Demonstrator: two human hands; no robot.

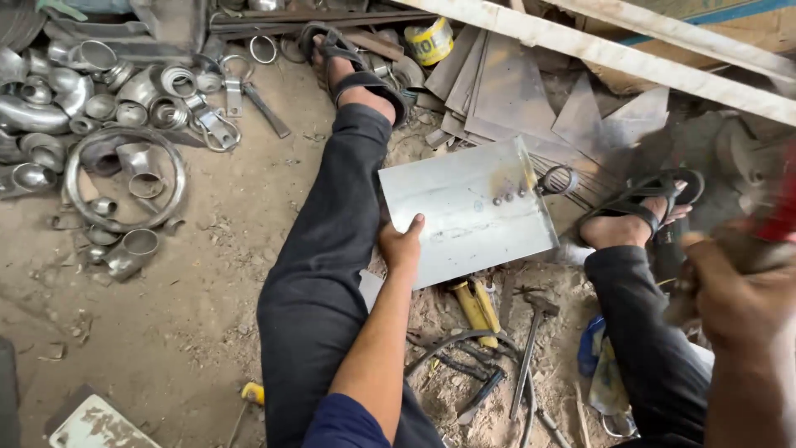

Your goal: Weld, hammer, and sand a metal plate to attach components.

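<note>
Left hand [401, 245] gripping lower left edge of flat metal sheet [467, 211], thumb lying on top, other fingers hidden under it. Sheet resting tilted between legs, three rivets [509, 197] and small ring [557, 180] sitting at corner far from fingers. Right hand [728, 292] blurring at right edge, fingers closing around red tool handle [783, 207]; tool kind unclear. Yellow round tin [429, 41] with dark label lying far above fingers. Yellow-handled tool [475, 305] and hammer [531, 348] lying just below left fingers. Pipe elbows [50, 91] and steel ring [124, 178] piling far to left.
</note>
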